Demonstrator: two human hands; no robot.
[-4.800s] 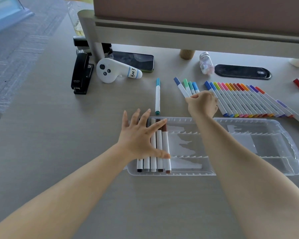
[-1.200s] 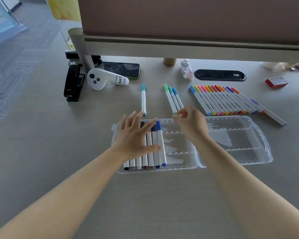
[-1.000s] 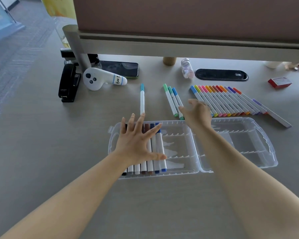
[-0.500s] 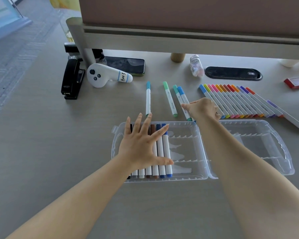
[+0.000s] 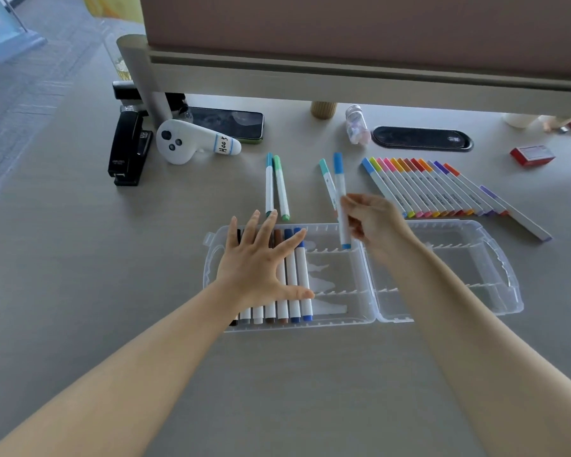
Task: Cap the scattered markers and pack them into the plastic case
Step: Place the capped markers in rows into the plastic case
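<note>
right hand (image 5: 374,222) lifts a light-blue marker (image 5: 341,199) over the plastic case (image 5: 442,311)

its grip pinches the marker mid-barrel; left hand (image 5: 261,265) lies flat, fingers spread, on the packed markers (image 5: 294,291) at the case's left end.

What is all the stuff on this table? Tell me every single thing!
Clear plastic marker case: one, open, table centre.
Markers packed in case: about seven; black, grey, brown, blue caps; left half.
Light blue marker: one, lifted over the case.
Teal and green markers: two, lying behind the case.
Aqua marker: one, lying on the table.
Row of coloured markers: about fifteen, right rear.
Black stapler: one, left rear.
White handheld controller: one, beside stapler.
Dark phone: one, behind controller.
Small glass bottle: one, rear centre.
Red box: one, far right.
Left hand: presses the packed markers.
Right hand: pinches the light blue marker.
</note>
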